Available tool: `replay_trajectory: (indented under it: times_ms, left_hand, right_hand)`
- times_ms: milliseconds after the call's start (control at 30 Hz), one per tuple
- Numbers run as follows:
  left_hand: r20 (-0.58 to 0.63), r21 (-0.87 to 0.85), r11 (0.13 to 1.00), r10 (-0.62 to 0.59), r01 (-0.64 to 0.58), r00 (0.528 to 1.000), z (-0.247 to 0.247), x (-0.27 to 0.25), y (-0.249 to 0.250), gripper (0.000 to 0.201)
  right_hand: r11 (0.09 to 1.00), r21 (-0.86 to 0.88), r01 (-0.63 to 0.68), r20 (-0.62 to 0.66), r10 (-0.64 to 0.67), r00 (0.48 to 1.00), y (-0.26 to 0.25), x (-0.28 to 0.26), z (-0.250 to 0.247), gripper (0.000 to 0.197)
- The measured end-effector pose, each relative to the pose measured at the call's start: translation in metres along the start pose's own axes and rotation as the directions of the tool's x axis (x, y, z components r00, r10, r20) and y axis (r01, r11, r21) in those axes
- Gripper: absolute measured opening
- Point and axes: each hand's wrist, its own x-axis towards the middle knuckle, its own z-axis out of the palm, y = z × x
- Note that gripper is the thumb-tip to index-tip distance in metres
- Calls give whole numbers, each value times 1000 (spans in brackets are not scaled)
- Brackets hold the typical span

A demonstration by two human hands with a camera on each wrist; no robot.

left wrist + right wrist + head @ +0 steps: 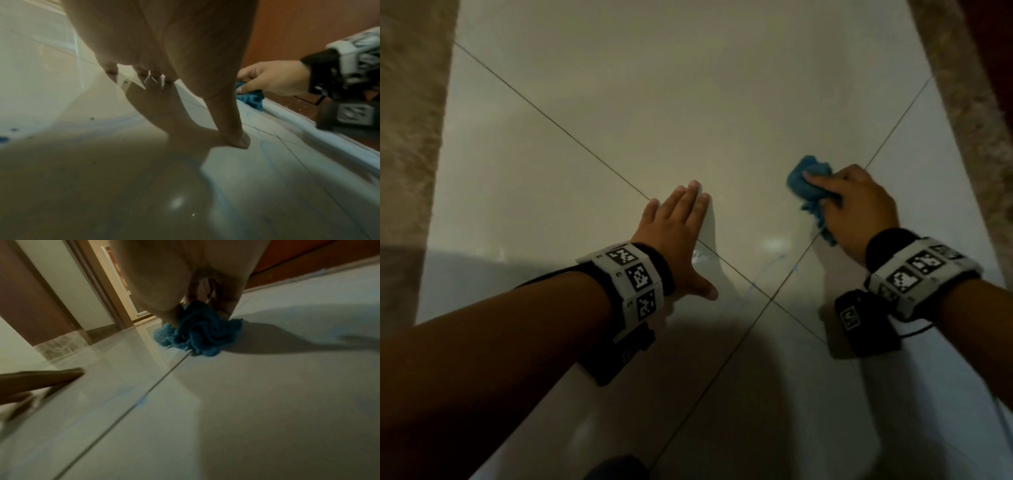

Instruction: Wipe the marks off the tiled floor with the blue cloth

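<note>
The right hand (858,209) is bunching the blue cloth (808,183) into a wad, its fingers curled round it and pressing it down onto the tiled floor (654,113) right on a grout line (787,267) — likely so the folds bite into the seam where pigment collects. The left hand (676,236) is lying flat on the neighbouring tile, fingers straight and together, thumb splayed, holding nothing; it appears to be bracing the person's weight while leaning forward. Faint blue marks (774,265) are trailing between the two hands, near where the four tiles meet — just on the person's side of the cloth. Judging by this, wiping is under way but unfinished.
</note>
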Motion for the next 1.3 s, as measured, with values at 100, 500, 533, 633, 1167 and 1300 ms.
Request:
replay_trajectory:
  times_ms: [100,500,533,633,1167,1300]
  left_hand:
    - [-1,1,1000,-3,3,1000,-1,2,2,144]
    - [61,-137,991,7,1,998,-25,-23,-8,120]
    - [45,-177,984,-5,13,999,-26,-26,-8,115]
    - [-1,-342,938,-61,57,998,-34,-30,-13,104]
    - [-188,-897,415,-50,-151,981,-62,-19,11,70]
    - [-173,-935,324,-66,-142,983,-66,-17,11,61]
  right_hand:
    - [994,12,104,27,-105,994,-23,-25,18,44]
    - [888,459,-39,251,-87,964,-53,-25,6,48]
    - [867,495,-58,246,-76,966,-55,-24,4,47]
    - [836,545,-68,232,-72,970,-63,-20,2,46]
    - [547,817,-183,332,-185,925,-88,-14,-29,41]
    - [576,800,-166,346,-217,913,-88,-12,-27,44]
